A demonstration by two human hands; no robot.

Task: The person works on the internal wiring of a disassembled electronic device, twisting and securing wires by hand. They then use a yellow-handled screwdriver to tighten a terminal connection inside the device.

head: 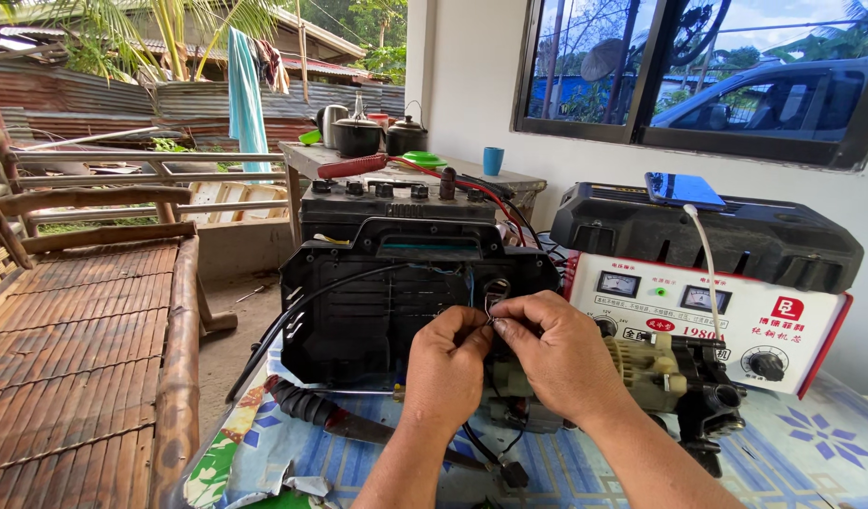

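My left hand [445, 366] and my right hand [554, 351] meet in front of a black plastic housing [358, 311], pinching a thin wire end [493, 311] between their fingertips. The wire hangs from a metal clip on the housing's right side. A black cable [292, 316] curves out of the housing to the left. Behind my right hand lies a small motor pump [674, 372] with a beige body and black fittings. Which hand holds the wire tighter I cannot tell.
A car battery [396, 203] stands behind the housing. A red and white battery charger [717, 311] with dials sits at right, a blue phone [684, 190] on top. A knife [349, 422] lies on the patterned tablecloth [811, 443]. A bamboo bench [85, 349] is at left.
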